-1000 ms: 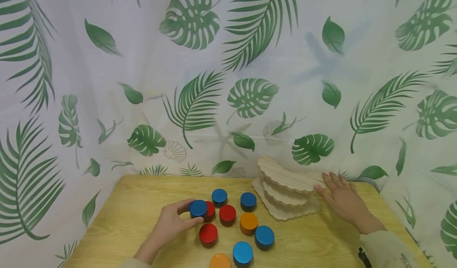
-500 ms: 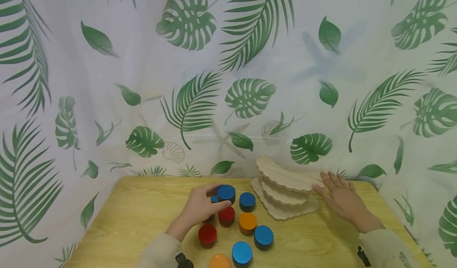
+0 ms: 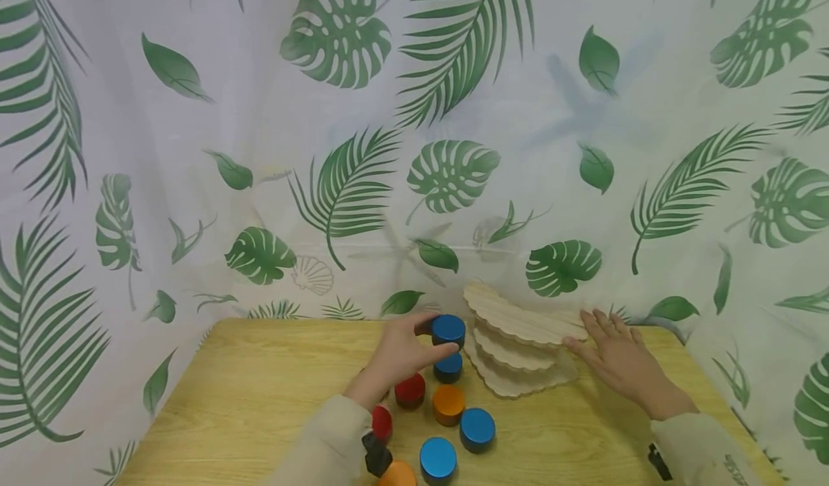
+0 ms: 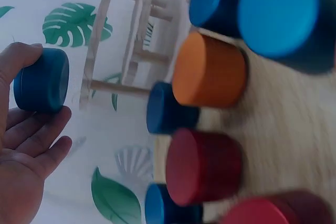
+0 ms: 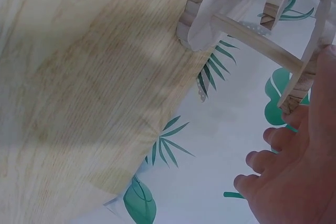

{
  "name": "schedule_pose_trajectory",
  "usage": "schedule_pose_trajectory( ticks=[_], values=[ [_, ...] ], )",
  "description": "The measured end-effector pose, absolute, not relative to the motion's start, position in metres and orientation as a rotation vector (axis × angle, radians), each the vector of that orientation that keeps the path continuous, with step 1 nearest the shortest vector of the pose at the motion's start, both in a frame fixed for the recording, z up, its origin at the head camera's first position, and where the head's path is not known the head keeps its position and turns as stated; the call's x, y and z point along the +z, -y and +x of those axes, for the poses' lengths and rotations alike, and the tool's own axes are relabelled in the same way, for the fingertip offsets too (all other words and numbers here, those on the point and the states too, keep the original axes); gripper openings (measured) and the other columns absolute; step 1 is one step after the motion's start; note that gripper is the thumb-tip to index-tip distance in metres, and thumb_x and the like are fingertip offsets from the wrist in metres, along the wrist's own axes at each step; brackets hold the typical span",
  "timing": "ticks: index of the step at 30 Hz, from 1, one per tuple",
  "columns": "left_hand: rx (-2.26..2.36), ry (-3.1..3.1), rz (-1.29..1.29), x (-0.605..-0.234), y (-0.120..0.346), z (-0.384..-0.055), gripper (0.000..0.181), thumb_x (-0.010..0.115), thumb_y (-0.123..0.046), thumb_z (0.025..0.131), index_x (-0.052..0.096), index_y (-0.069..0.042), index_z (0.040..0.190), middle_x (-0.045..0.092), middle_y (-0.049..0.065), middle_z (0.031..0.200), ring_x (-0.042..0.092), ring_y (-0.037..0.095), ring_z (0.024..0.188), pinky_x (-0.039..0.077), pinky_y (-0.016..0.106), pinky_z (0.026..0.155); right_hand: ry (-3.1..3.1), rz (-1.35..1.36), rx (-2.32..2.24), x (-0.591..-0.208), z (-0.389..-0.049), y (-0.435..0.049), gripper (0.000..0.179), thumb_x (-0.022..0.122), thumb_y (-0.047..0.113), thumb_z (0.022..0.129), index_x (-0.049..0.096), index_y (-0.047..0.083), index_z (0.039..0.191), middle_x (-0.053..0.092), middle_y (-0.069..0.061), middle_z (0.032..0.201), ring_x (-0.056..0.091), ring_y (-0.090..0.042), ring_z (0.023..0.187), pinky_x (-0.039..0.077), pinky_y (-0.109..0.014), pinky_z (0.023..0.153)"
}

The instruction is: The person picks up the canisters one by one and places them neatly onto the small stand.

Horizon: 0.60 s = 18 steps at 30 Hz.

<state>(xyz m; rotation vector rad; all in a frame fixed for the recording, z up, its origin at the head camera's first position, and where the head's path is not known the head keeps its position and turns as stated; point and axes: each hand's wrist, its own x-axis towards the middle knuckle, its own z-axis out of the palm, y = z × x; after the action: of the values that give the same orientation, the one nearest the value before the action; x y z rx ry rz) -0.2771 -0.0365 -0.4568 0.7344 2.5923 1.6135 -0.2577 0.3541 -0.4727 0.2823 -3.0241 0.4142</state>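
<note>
We saw the left hand [image 3: 400, 347] pinching a blue cylinder [image 3: 449, 327] between thumb and fingers, raised off the table [image 3: 259, 371] near the wooden stand [image 3: 524, 320]. The right hand [image 3: 618, 356], fingers extended, touched the stand's top tier. Both wrist views showed us round posts [image 4: 119, 88] between tiers, hidden from the head view.

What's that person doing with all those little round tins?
The person's left hand holds a blue tin up off the table, close to a wooden stand with wavy-edged tiers. Their right hand touches the right end of the stand's top tier. More tins, red, orange and blue, sit on the table. None is on the stand.
</note>
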Motion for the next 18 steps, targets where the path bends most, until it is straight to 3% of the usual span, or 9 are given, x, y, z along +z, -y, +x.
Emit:
schedule_pose_trajectory(
  ticks=[5, 18],
  values=[
    [1.581, -2.600, 0.802, -0.449, 0.013, -0.283, 0.051, 0.086, -0.030, 0.090, 0.071, -0.012, 0.134, 0.075, 0.005, 0.125, 0.072, 0.023, 0.113, 0.060, 0.036, 0.097, 3.017, 0.283, 0.412, -0.473, -0.258, -0.355, 0.084, 0.043, 0.057, 0.110, 0.031, -0.008, 0.161, 0.027, -0.043, 0.162, 0.022, -0.070, 0.146, 0.020, -0.083, 0.114],
    [1.534, -2.620, 0.762, -0.450, -0.035, -0.293, 0.063, 0.087, -0.035, 0.088, 0.067, -0.008, 0.141, 0.074, 0.008, 0.129, 0.069, 0.018, 0.109, 0.056, 0.021, 0.086, 3.021, 0.294, 0.427, -0.473, -0.260, -0.354, 0.085, 0.043, 0.057, 0.110, 0.030, -0.008, 0.161, 0.027, -0.042, 0.162, 0.022, -0.070, 0.146, 0.019, -0.083, 0.114]
  ],
)
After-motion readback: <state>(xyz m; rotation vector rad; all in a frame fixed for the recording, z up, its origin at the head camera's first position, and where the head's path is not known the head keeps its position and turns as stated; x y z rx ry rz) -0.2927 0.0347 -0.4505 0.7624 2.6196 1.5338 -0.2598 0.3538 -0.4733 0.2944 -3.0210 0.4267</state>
